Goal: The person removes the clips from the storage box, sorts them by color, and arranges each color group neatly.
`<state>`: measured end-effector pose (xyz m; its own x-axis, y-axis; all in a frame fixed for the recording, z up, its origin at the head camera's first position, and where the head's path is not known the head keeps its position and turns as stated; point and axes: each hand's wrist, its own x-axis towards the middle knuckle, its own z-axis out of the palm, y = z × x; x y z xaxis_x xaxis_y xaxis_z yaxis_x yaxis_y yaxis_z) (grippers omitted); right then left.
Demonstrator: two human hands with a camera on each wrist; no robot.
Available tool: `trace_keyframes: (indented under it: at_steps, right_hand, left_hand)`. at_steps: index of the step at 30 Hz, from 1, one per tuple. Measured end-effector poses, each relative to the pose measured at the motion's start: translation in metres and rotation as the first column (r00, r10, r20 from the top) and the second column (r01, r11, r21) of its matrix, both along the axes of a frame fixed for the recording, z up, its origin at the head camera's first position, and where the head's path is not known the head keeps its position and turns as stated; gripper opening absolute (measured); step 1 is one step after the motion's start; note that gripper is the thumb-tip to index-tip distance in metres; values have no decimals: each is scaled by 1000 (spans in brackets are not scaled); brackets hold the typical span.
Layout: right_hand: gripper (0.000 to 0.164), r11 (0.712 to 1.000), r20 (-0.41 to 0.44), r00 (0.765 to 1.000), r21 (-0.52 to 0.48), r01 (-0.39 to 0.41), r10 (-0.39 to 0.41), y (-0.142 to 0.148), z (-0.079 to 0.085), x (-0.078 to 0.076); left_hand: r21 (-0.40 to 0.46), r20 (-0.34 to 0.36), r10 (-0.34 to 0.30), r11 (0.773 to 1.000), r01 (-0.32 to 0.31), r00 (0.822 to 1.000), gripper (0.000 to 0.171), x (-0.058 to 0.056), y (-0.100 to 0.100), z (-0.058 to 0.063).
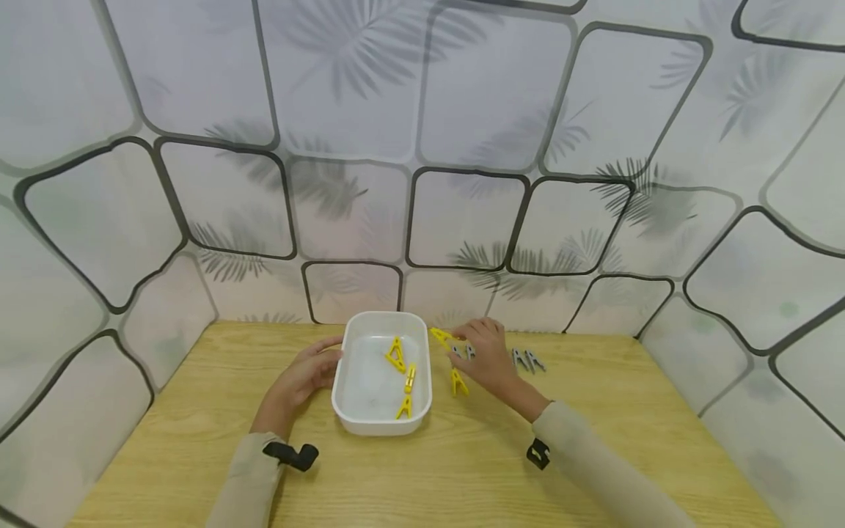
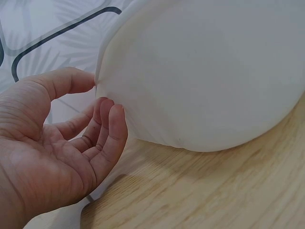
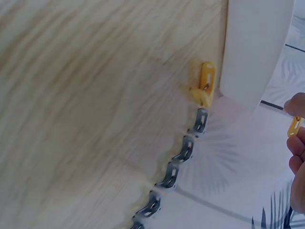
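Note:
My left hand (image 1: pixel 306 375) is at the left side of a white plastic basin (image 1: pixel 381 427), thumb at the rim and curled fingers against the outer wall. Three yellow clothespins (image 1: pixel 395 355) lie inside, toward its right side. Beyond the right rim, my right hand (image 1: pixel 487 358) pinches another yellow clothespin (image 3: pixel 294 126) between thumb and fingers, raised above the table. Below that hand, one more yellow clothespin (image 1: pixel 458 383) stands on the wood. Several grey clothespins (image 1: pixel 528 359) form a row near the wall, partly hidden behind the right hand in the head view.
The wooden table (image 1: pixel 482 469) meets a patterned wall covering (image 1: pixel 465 220) at the back and both sides. In the right wrist view, the grey row (image 3: pixel 171 174) leads up to the yellow clothespin beside the basin.

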<state>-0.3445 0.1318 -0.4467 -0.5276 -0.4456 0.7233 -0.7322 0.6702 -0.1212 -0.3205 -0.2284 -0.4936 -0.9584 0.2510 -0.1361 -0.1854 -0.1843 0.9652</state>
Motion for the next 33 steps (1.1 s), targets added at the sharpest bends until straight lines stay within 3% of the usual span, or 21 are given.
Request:
trace_keyframes:
  at_steps: [7, 15, 26, 33]
  right_hand:
    - [33, 997, -2, 998, 42, 61, -61, 27, -10, 3]
    - [32, 991, 116, 984, 32, 130, -133, 54, -15, 10]
    - [25, 973, 322, 919, 90, 212, -230, 60, -29, 19]
    - [24, 967, 397, 882, 94, 236, -254, 56, -36, 23]
  left_hand:
    - [5, 9, 3, 1000, -3, 1000, 57, 0, 1, -2]
    - [-1, 1, -9, 1000, 9, 1000, 57, -1, 0, -2]
    - [9, -11, -12, 1000, 12, 1000, 57, 0, -3, -3]
    - [7, 4, -8, 1000, 8, 1000, 58, 0, -1, -1]
